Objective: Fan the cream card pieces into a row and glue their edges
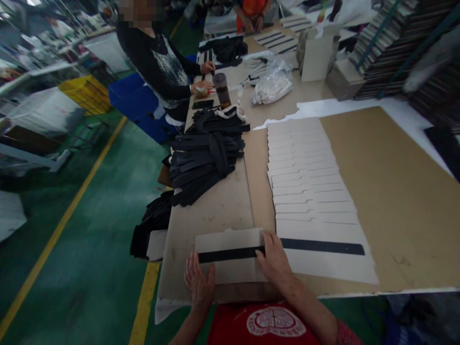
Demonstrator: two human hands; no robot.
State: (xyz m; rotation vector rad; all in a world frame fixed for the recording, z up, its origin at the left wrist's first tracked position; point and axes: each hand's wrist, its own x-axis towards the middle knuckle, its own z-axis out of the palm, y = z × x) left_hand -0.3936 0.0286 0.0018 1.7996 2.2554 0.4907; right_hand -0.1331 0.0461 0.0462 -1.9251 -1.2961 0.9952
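Observation:
A light grey panel [230, 274] lies at the table's front edge with a black strip [226, 254] across it. Flat on the left end of the panel and strip rests my left hand [200, 282], its fingers apart. My right hand [273, 258] is at the panel's right end, thumb on the end of the strip and fingers bent over the upper corner. To the right, overlapping grey panels [316, 191] run up the table in a row; the nearest one bears another black strip [323, 246].
Black strips [204, 160] lie piled beyond my left hand. Farther back stand a dark cup [222, 90] and a plastic bag [273, 81]. A person [161, 62] works at the table's left side, another [253, 12] at the far end. Stacked boards [381, 43] stand back right.

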